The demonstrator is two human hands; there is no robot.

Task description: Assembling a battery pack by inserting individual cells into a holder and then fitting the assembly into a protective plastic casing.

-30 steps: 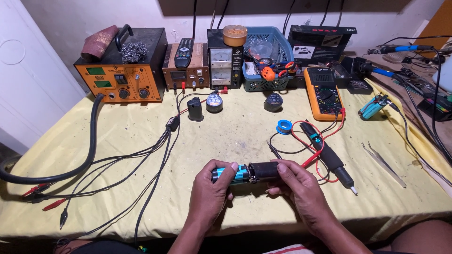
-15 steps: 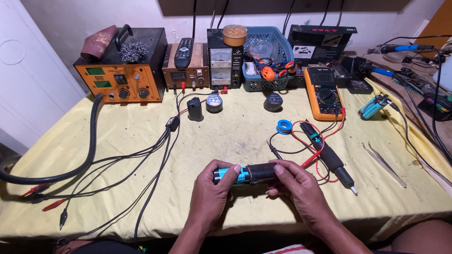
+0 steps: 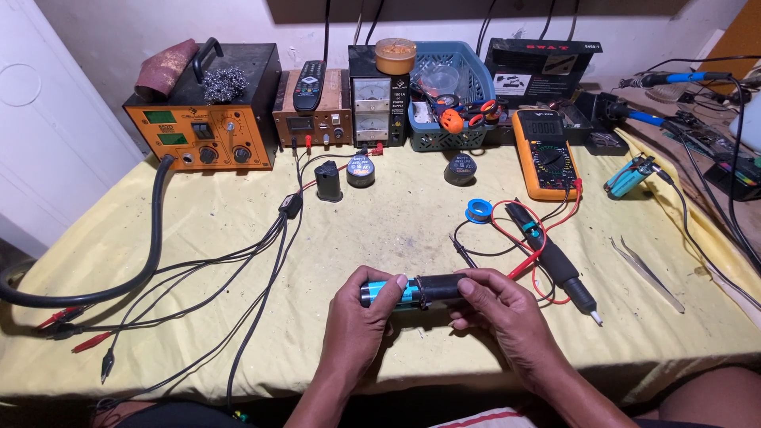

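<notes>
A yellow cloth (image 3: 396, 230) covers the bench. Along the far edge stand an orange rework station (image 3: 202, 119) at the left, a small wooden-cased unit (image 3: 313, 119) with a remote control (image 3: 309, 85) lying on top, a black power supply with two dials (image 3: 377, 107), and a blue basket (image 3: 448, 95). To the right lies an orange multimeter (image 3: 545, 153), its red and black leads (image 3: 527, 246) looping near a soldering iron (image 3: 555, 261). Tweezers (image 3: 646, 273) lie further right. A thick black hose (image 3: 119, 277) curves along the left side.

Bare cloth (image 3: 396, 230) ahead; cables (image 3: 238, 277) left.
</notes>
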